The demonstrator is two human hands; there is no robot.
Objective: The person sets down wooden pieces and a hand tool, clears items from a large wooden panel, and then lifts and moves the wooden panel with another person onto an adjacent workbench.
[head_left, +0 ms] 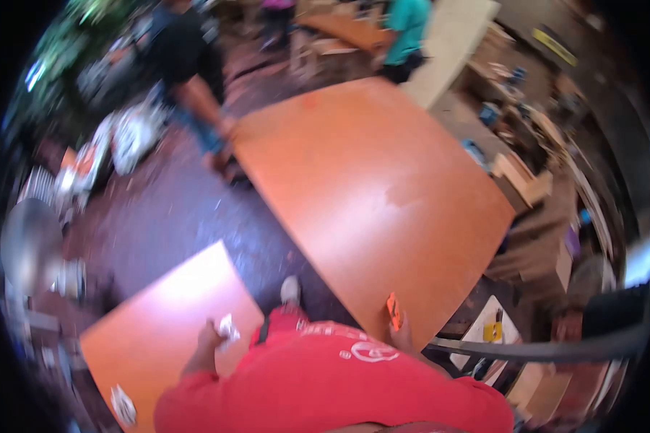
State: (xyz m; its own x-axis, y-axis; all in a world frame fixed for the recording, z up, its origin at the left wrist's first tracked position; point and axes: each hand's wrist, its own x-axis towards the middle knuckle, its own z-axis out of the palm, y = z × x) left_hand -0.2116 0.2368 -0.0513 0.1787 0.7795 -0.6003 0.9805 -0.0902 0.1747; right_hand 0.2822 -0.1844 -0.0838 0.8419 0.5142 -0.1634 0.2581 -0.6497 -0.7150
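Note:
In the head view, my left hand (pixel 208 336) is closed on a crumpled white wad (pixel 228 329), plastic or paper, above a smaller orange-brown panel (pixel 173 317). Another crumpled white piece (pixel 123 405) lies on that panel near its lower left edge. My right hand (pixel 401 335) is wrapped round a slim orange tool (pixel 393 310), too blurred for me to name its kind. That hand is over the near corner of a large orange-brown board (pixel 368 187), which has a darker smudge near its middle.
A person in dark clothing (pixel 180 65) stands at the board's far left edge, one hand close to it. Another person in a teal shirt (pixel 409 29) is behind it. Cluttered workbenches (pixel 505 144) line the right. White bags (pixel 133 137) lie on the left floor.

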